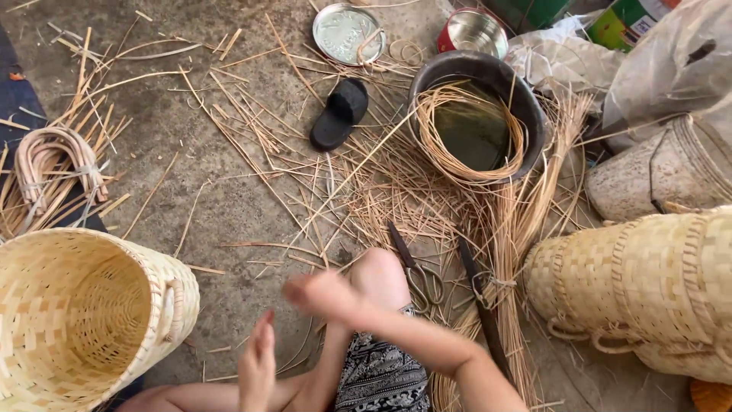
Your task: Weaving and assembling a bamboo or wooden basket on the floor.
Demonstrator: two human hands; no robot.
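Right now my right hand (324, 294) hovers blurred over my knee (381, 273), fingers curled in; whether they pinch a thin cane strip (347, 179) that slants up toward the dark basin (488, 72) I cannot tell. My left hand (258, 358) stands edge-on lower down, fingers fairly straight and holding nothing I can see. Scissors (418, 271) and a dark blade (476, 294) lie just beside my knee among loose strips, so a careless reach could nick me or snag cane. One coil (471, 130) soaks in the basin. An open woven basket (84, 313) sits at my left, cut off by the frame; stacked baskets (648, 294) at my right are also cropped.
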